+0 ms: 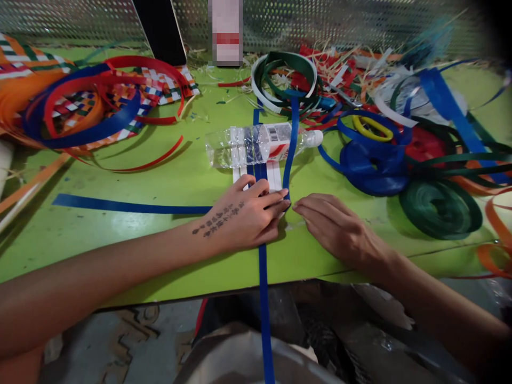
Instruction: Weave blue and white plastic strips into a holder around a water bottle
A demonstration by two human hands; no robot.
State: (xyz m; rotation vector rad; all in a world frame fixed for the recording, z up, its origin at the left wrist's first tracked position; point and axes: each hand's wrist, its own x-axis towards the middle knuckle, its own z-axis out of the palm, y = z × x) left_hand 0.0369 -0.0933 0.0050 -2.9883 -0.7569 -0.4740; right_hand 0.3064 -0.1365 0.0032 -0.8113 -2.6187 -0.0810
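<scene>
Blue and white plastic strips, with a white strip [274,176] among them, lie crossed on the table under my left hand [256,213]. That hand presses down with bent fingers on a blue plastic strip [261,256], which runs down past the table edge. Another blue strip [132,205] stretches out to the left from beneath it. A standing blue strip [293,133] curves down to its fingertips. My right hand [340,226] is just to the right, fingers drawn together; what they hold, if anything, is hidden. A clear plastic bottle [256,145] lies sideways across the strips' far ends.
Coiled red strip [120,61] and orange strip [12,106] lie at left, by a woven multicolour piece [172,88]. To the right are a blue roll [374,168], a green roll [440,208] and a yellow ring [372,129]. A perforated metal panel [300,26] stands behind.
</scene>
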